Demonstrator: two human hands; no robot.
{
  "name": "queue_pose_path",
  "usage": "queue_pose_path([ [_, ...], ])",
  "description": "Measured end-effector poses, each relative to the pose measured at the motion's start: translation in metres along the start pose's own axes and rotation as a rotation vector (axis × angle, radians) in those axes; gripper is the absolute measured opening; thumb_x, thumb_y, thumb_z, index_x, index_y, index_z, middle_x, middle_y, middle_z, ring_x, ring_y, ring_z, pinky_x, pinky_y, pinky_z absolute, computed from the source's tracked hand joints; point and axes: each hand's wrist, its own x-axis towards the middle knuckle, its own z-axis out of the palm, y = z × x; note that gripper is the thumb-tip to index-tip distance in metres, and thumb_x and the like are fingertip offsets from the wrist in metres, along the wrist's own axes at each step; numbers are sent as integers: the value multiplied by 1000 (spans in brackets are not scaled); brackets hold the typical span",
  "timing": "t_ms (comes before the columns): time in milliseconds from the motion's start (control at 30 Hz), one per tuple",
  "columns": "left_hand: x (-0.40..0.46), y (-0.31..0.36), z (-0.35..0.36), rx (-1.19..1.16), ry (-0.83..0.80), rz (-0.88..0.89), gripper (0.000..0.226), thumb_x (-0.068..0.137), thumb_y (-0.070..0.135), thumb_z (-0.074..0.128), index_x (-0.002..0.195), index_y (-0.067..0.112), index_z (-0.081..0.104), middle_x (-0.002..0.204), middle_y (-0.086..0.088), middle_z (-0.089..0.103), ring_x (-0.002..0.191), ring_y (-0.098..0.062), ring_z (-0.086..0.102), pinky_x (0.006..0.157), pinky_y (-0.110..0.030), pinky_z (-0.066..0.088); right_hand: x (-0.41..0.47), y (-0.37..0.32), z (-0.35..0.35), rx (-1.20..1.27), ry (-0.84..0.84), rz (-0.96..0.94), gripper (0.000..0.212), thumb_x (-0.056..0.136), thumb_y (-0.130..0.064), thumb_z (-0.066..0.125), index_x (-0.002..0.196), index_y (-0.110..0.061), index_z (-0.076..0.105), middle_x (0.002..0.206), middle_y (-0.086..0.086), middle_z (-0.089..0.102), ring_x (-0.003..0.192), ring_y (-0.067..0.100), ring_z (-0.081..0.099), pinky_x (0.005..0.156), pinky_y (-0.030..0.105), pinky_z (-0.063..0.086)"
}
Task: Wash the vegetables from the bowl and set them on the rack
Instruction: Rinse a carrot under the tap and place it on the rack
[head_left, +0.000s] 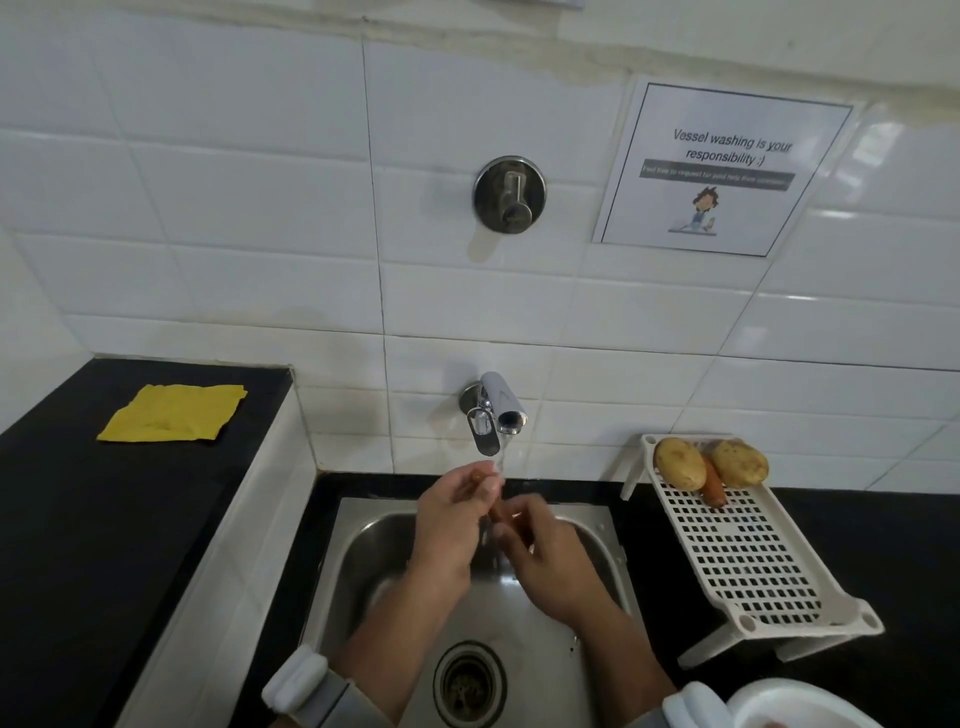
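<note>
Head view: black counter (78, 519), white-tiled wall (260, 208).

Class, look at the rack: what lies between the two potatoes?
In the head view, a carrot lies between the two potatoes at the far end of the rack.

- In the upper right of the frame I see a white paper notice (723, 167) with a thin black border, stuck on the white wall tiles (234, 218).
- Its top lines, in dark slanted type, I read as "Vessel washing is your responsibility :)".
- Below that, a dark grey strip on the same notice carries small pale lettering; I make out "Feel free to request for paid help", and the rest is too blurred for me.
- I find no other writing, brand or number that I can read anywhere else.
</note>
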Motion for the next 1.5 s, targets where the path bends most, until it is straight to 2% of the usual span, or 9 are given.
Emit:
queue_pose_path([
  [167,-14,0,14,204,-47,173,13,100,19,64,102,20,77,94,6,79,93,-8,74,72,-14,54,-3,-16,4,204,60,81,3,105,-24,55,104,-22,57,86,-3,72,77,8,68,68,25,54],
  [333,-15,10,10,151,5,173,26,104,38,54,101,27,77,91,11,78,88,1,72,77,-19,51,2,-28,11,189,117,-22,30,105,-59,44,113,-34,58,86,-7,72,71,9,68,67,38,56],
  [567,-1,12,-4,43,178,59,27,106,27,47,106,21,73,104,-2,77,102,-19,71,88,-36,56,19,-54,13,300,86,-50,21,111,-13,46,121,-17,63,105,-7,73,99,3,70,84,19,56],
  [833,5,14,-8,71,166,22,24,106,28,48,108,24,72,109,0,76,106,-20,69,100,-46,54,36,-70,13,276,244,99,55,110,-51,34,68,-22,54,57,-8,56,54,3,50,59,27,45],
  [967,8,17,-1,41,145,31,28,103,36,50,114,25,74,115,3,74,112,-18,66,93,-38,53,38,-70,5,307,54,60,27,113,-29,41,103,-30,66,83,-6,69,70,6,62,68,31,52],
  [1067,8,21,4,-38,119,24,42,104,47,46,134,25,65,137,3,63,120,-12,58,103,-36,45,33,-73,-7,298,-127,31,48,107,-9,51,128,-52,51,85,-5,60,70,7,56,66,25,50],
  [1133,8,26,9,-31,75,50,50,106,55,36,144,30,57,148,3,56,133,-16,51,108,-37,37,28,-72,-14,220,-106,32,53,104,-11,60,144,-43,47,86,-7,63,72,4,60,72,22,54],
  [1367,2,36,28,71,-51,61,73,95,73,15,152,37,46,155,6,48,142,-22,43,103,-39,33,18,-66,-35,-73,7,-15,27,94,-20,76,119,-30,74,102,-8,67,93,7,64,86,17,50],
  [1500,0,39,29,231,-68,109,72,99,70,13,139,29,56,124,16,60,112,-4,55,90,-26,40,13,-66,-41,-172,77,-35,29,91,-15,78,116,-30,78,105,-8,77,97,8,70,93,22,56],
])
